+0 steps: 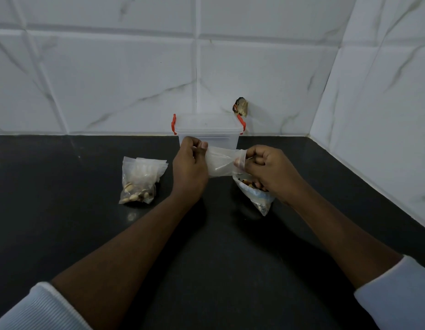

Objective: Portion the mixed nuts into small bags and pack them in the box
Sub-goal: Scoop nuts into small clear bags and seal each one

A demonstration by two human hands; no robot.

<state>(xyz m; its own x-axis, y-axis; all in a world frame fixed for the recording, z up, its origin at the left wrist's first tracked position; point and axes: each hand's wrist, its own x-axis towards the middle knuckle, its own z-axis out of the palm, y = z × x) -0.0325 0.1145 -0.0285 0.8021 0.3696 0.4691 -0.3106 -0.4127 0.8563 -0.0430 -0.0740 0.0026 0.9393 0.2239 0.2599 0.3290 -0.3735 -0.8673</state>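
Left hand: it pinches the left edge of the empty small bag between thumb and fingers.
Right hand: its curled fingers pinch the right edge of the same bag.
Empty small bag: it hangs in the air between both hands, long axis left to right, just in front of the box. I cannot tell if its mouth is open.
Nut bag: it lies open on the counter, directly under the right hand, so I judge this hand is nearer for scooping.
Box: it stands behind the hands at the wall, lid on.
Filled bag: it lies left of the left hand, apart.
Room: walls close the back and right; more space is left and toward the person.
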